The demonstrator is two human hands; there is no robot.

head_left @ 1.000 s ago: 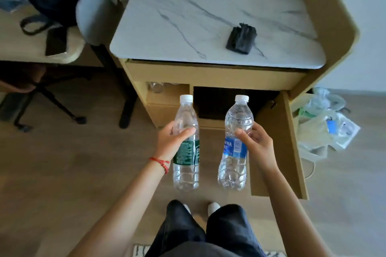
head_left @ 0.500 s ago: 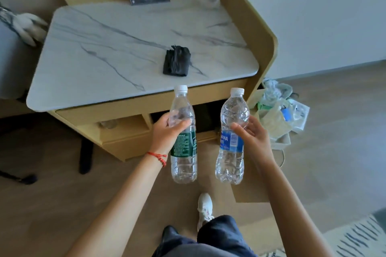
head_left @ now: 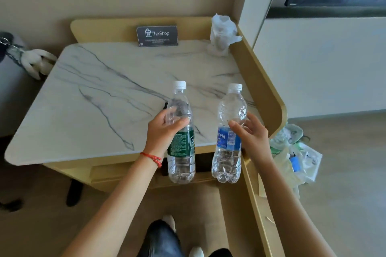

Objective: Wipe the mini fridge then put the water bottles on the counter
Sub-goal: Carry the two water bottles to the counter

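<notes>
Left hand (head_left: 165, 131) grips green-label bottle (head_left: 181, 142) | right hand (head_left: 251, 134) grips blue-label bottle (head_left: 228, 137) | advice: lift both over worktop (head_left: 94, 98) edge, set upright behind it.

Green-label bottle (head_left: 181, 131): clear plastic, white cap, upright, gripped at shoulder in my left hand (head_left: 165, 131), held in air over counter's 6 o'clock edge. Blue-label bottle (head_left: 228, 133): clear, ribbed, white cap, near upright with slight tilt, at 3 o'clock of green one, apart from it, pinched at upper body by my right hand (head_left: 250, 133). Counter (head_left: 94, 100): white marble top with grey veins, bottles' bases hung below its front edge. Mini fridge interior mostly hidden behind bottles.
</notes>
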